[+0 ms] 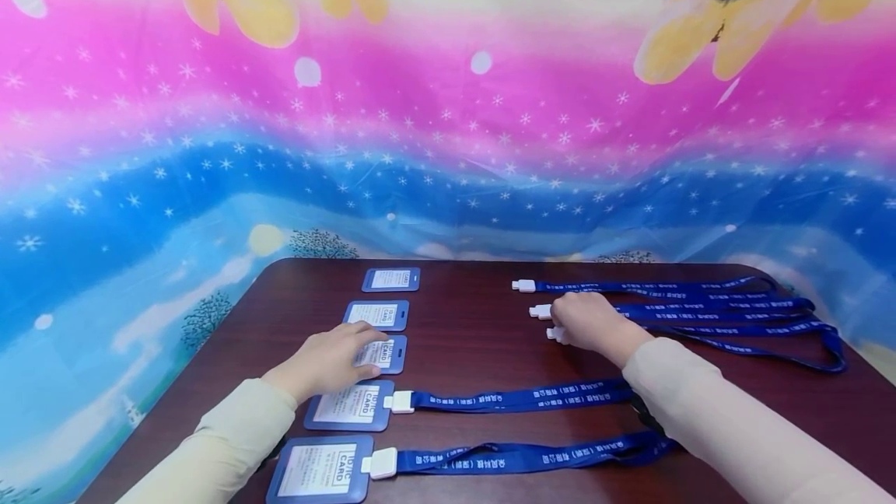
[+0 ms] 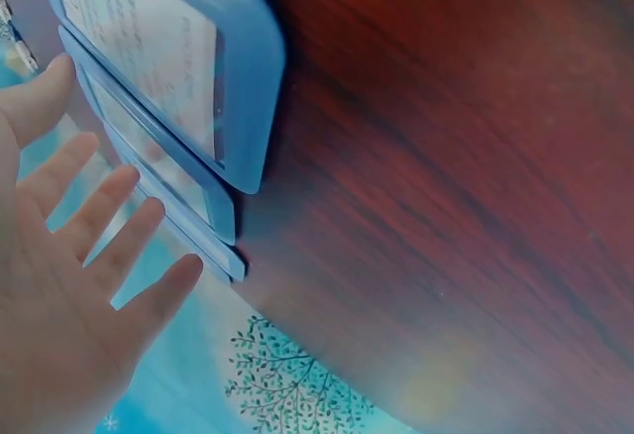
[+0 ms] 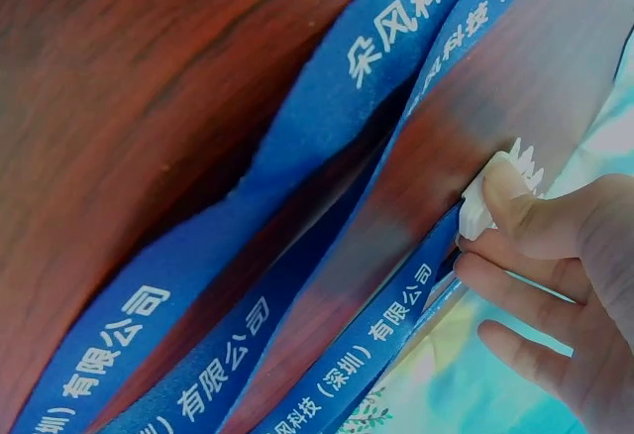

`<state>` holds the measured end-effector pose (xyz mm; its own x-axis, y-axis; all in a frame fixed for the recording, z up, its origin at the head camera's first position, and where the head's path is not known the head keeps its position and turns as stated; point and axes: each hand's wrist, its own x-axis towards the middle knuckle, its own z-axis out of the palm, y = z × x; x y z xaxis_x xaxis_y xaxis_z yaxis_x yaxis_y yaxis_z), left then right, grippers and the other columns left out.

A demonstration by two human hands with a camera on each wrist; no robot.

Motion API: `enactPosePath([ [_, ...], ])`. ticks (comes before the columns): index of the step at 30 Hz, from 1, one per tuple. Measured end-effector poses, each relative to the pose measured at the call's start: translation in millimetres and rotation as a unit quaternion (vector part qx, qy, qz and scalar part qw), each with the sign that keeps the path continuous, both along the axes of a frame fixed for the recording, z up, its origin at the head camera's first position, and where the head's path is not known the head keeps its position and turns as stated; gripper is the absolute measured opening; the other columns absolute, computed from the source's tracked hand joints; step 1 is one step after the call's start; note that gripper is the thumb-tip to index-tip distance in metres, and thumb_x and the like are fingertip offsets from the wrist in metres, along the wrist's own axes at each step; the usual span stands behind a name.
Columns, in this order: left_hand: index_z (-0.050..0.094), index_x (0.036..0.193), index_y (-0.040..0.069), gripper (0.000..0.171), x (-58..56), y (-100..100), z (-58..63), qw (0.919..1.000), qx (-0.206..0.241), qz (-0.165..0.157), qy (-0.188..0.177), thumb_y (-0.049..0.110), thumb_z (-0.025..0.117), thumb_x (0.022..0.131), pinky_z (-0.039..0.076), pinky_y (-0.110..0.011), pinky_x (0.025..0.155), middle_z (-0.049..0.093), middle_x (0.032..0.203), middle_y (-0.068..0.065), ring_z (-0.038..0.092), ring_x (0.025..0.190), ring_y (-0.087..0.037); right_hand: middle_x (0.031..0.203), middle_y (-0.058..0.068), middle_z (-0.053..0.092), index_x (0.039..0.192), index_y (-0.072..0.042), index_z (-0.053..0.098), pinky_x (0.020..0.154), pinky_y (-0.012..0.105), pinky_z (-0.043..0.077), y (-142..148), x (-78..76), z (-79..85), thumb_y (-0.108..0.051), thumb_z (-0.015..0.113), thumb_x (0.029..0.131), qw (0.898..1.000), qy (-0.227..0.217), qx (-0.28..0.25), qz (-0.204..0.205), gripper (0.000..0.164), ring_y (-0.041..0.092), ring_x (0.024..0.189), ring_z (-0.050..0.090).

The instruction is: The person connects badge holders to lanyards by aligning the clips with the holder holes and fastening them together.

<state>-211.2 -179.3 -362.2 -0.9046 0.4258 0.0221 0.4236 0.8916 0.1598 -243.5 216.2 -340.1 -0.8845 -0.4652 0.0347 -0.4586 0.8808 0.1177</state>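
Note:
My left hand (image 1: 329, 360) hovers over or lightly touches a blue ID card holder (image 1: 392, 355), third from the back in the left column. Its fingers are spread and fairly straight in the left wrist view, and nothing is held; whether they contact the holder I cannot tell. On the right, my right hand (image 1: 595, 323) pinches the white plastic clip (image 3: 479, 201) of a blue lanyard (image 1: 763, 329) between thumb and fingers. That lanyard's strap trails off rightward along the table, the nearest of three loose ones.
Two holders lie farther back, including the rearmost one (image 1: 390, 279). Nearer me, two holders, such as the front one (image 1: 322, 470), are joined to lanyards (image 1: 532, 457) stretching right. A patterned cloth (image 1: 448, 138) hangs behind the dark wooden table (image 1: 462, 348).

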Motion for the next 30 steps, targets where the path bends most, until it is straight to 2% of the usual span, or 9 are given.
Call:
enactPosePath([
  [10,0.065,0.130,0.016,0.055,-11.4,4,-2.9,0.9999,-0.004,0.011,-0.001,0.035,0.082,0.081,0.048,-0.054,0.096,0.059,0.129,-0.007,0.057,0.114,-0.027,0.068,0.002,0.063,0.078,-0.007,0.070,0.061,0.036,0.055,-5,-1.3,-3.0,-0.015,0.081,0.082,1.000,0.024,0.001,0.015,0.014,0.017,0.060,0.058],
  [17,0.070,0.121,0.013,0.050,-10.2,7,-2.8,0.9997,0.017,0.020,0.002,0.030,0.086,0.076,0.046,-0.054,0.098,0.059,0.129,-0.011,0.055,0.117,-0.031,0.070,0.005,0.064,0.081,-0.005,0.071,0.062,0.038,0.056,-7,-1.1,-4.4,-0.017,0.079,0.084,1.000,0.019,0.002,0.011,0.014,0.018,0.060,0.059],
  [24,0.070,0.118,0.012,0.045,-8.5,14,-9.4,0.9990,0.032,0.027,0.015,0.025,0.085,0.078,0.050,-0.046,0.094,0.060,0.118,-0.006,0.054,0.105,-0.025,0.067,0.003,0.061,0.082,-0.006,0.072,0.060,0.035,0.053,-3,0.6,-1.4,-0.018,0.077,0.087,1.000,0.009,0.015,0.006,0.014,0.015,0.057,0.055],
  [30,0.070,0.117,0.012,0.045,-9.0,16,-10.7,0.9984,0.044,0.034,0.013,0.024,0.086,0.077,0.051,-0.046,0.093,0.060,0.116,-0.005,0.053,0.104,-0.025,0.068,0.001,0.061,0.082,-0.010,0.071,0.058,0.032,0.049,-1,3.5,0.7,-0.019,0.076,0.088,1.000,-0.002,0.013,0.009,0.012,0.013,0.056,0.051],
])
